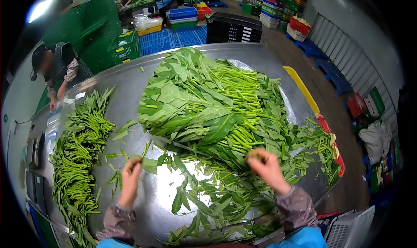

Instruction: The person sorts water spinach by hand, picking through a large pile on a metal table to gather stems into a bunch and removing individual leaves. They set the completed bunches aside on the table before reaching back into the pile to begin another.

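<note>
Your left hand point(130, 178) pinches one thin stem point(145, 151); your right hand point(266, 167) is closed on a stalk at the edge of the big greens heap point(204, 104). Two piles lie on the steel table point(130, 80): that heap and a trimmed row point(78, 152) left. Crates point(182, 14) beyond.

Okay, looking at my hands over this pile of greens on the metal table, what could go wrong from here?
1. Loose leaves lie scattered under both hands, close to the table's near edge; some could slide off.
2. The big pile of greens leans toward the right hand; pulling stems from its base might topple it.
3. The left hand pinches a thin stem, which could snap.
</note>
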The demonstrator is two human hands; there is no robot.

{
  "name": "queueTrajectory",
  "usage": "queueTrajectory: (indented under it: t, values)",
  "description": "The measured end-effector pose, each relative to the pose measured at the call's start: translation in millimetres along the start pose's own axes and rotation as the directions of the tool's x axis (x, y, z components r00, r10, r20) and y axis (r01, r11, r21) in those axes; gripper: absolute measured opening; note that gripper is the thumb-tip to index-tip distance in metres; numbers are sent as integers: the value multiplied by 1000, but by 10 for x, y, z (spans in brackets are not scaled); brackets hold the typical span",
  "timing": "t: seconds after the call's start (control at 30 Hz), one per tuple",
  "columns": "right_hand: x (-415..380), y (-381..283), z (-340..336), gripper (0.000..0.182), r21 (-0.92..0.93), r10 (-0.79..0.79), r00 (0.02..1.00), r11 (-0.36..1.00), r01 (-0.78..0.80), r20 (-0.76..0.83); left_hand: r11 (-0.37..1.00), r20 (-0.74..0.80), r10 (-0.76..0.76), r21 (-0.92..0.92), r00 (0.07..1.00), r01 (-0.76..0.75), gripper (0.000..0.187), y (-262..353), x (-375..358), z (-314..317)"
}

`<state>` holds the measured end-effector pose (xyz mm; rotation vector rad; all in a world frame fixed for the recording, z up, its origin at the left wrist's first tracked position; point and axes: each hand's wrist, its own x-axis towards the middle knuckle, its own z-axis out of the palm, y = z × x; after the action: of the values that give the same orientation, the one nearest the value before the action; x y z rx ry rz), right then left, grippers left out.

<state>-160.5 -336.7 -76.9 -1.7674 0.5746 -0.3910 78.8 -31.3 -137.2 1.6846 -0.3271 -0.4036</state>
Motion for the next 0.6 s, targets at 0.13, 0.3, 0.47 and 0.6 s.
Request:
queueTrajectory:
  t: [0.13,0.3,0.47,0.6]
  values:
    - [692,-208,-388,39,-397,-349,901,888,230,-259,967,81,-204,-140,976,214,22,-92,-634,211]
    - [1467,-216,-564,70,-771,-459,882,522,365,107,916,110,-297,-247,949,315,23,-311,-1058,257]
    - [2085,-279,-530,81,-808,-287,913,439,393,289,875,98,-385,-277,918,396,23,-434,-1283,285]
    - [2457,-300,-556,69,-707,-157,926,606,366,345,850,60,-446,-285,893,444,21,-432,-1362,308]
